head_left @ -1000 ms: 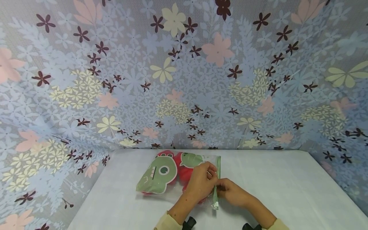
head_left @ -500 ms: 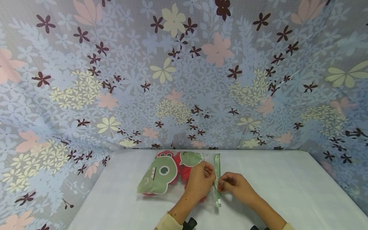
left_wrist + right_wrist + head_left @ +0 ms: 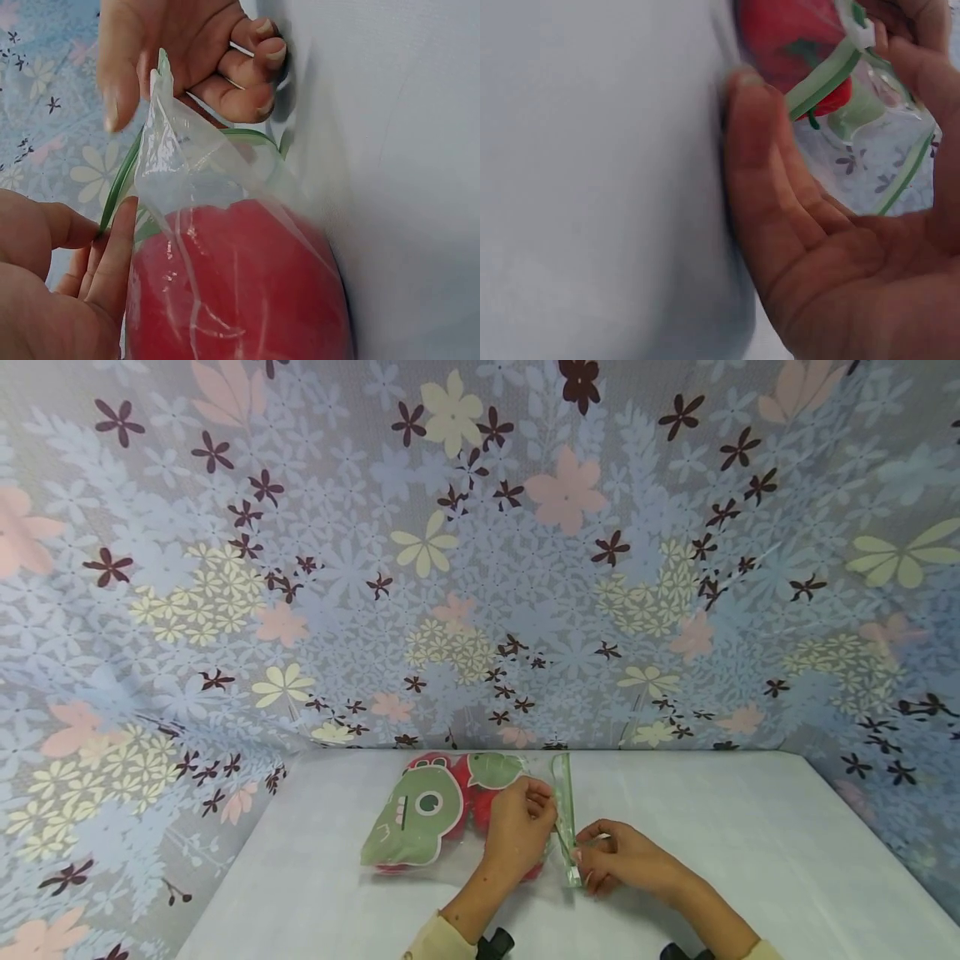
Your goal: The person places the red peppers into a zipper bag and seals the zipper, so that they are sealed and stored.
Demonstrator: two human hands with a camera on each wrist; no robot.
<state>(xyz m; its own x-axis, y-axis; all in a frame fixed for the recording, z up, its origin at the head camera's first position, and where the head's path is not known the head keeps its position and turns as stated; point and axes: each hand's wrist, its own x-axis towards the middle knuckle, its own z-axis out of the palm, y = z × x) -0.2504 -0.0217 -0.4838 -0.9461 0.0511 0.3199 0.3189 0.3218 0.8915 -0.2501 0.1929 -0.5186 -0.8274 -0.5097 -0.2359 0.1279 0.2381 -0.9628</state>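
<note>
A clear zip bag (image 3: 459,860) with a green cartoon dinosaur print lies on the table, red things (image 3: 232,285) inside. One red thing (image 3: 802,45), in the right wrist view, has a green stem. My left hand (image 3: 519,827) pinches the bag's mouth edge between thumb and fingers. In the left wrist view the green zip strip (image 3: 120,187) parts from the other side, and a clear corner of film stands up. My right hand (image 3: 622,860) is at the strip's near end, thumb and fingers apart around that corner. Whether its fingertips touch the film is hard to tell.
The white-covered table (image 3: 750,835) extends to both sides of the bag. A floral cloth (image 3: 480,610) hangs behind it and along the sides. Black wrist devices (image 3: 495,942) show at the lower edge of the head view.
My right hand has come off the green strip, moved right, then come down toward its near end. The strip has swung more upright. My left hand has shifted slightly left, still pinching the bag.
</note>
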